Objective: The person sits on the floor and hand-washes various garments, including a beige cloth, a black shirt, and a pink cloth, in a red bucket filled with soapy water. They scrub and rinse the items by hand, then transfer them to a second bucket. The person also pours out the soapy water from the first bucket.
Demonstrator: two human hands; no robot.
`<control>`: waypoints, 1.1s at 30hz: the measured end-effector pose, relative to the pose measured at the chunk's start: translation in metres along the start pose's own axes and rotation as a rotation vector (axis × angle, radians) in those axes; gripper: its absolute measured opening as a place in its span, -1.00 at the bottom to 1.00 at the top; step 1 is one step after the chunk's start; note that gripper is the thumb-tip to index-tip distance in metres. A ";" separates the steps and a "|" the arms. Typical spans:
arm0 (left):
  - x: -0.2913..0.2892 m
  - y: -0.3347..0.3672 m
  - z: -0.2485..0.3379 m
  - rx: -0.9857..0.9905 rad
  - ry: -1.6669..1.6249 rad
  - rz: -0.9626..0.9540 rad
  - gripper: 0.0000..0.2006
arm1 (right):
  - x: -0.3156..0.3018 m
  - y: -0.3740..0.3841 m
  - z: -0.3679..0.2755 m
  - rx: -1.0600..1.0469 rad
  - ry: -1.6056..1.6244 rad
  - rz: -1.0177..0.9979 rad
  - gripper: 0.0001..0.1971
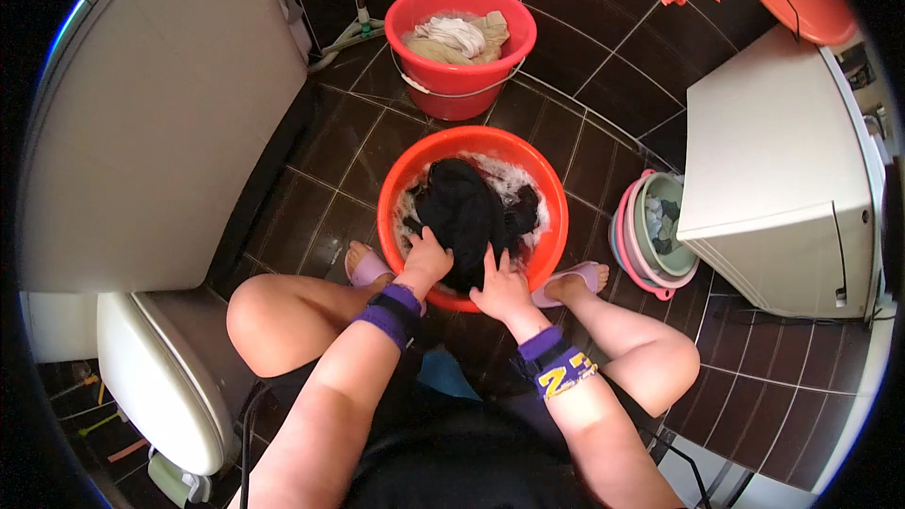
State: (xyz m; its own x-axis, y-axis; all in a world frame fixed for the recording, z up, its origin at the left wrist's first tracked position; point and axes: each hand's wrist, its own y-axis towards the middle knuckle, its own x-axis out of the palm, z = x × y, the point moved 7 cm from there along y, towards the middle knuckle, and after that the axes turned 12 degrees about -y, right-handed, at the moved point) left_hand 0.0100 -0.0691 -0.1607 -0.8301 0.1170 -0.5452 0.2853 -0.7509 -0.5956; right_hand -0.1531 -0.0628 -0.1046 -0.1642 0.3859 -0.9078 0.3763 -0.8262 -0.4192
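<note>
Black cloth (pixel 460 205) lies rumpled among frothy suds (pixel 506 174) in a round basin (pixel 558 200).

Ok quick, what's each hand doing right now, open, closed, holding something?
Left hand: partly curled at the black cloth; grip can't be told.
Right hand: open, spread against the same cloth.
</note>
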 end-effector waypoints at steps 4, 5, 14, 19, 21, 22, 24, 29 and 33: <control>0.008 -0.007 -0.003 -0.054 0.153 -0.078 -0.33 | 0.001 -0.002 0.002 -0.003 0.015 -0.194 -0.05; 0.009 -0.008 -0.004 -0.058 0.191 -0.098 -0.33 | 0.002 -0.004 0.002 -0.013 0.009 -0.200 -0.06; 0.046 -0.041 -0.037 -0.052 0.442 -0.226 -0.24 | 0.026 -0.047 -0.001 -0.042 -0.048 -0.240 -0.04; 0.058 -0.068 -0.046 -0.008 0.450 -0.238 -0.32 | 0.036 -0.079 -0.001 -0.029 -0.020 -0.228 -0.05; 0.060 -0.074 -0.057 0.009 0.450 -0.223 -0.36 | 0.039 -0.091 -0.006 -0.039 -0.016 -0.243 -0.04; 0.063 -0.079 -0.057 0.025 0.442 -0.220 -0.36 | 0.044 -0.096 -0.006 -0.037 -0.026 -0.249 -0.04; 0.068 -0.086 -0.058 0.055 0.424 -0.214 -0.38 | 0.051 -0.103 -0.005 -0.029 -0.029 -0.250 -0.03; 0.049 -0.106 -0.049 0.132 0.294 -0.078 -0.51 | 0.045 -0.116 -0.002 -0.024 0.132 -0.196 -0.09; 0.021 -0.105 -0.035 0.278 0.122 0.050 -0.57 | -0.001 -0.110 0.016 0.093 0.416 0.037 -0.20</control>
State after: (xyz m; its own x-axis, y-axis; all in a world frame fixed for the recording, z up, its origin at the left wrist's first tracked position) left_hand -0.0207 0.0347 -0.1301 -0.7498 0.1397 -0.6467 0.1688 -0.9047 -0.3911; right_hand -0.2084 0.0211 -0.0580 0.2368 0.4719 -0.8493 0.2878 -0.8690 -0.4026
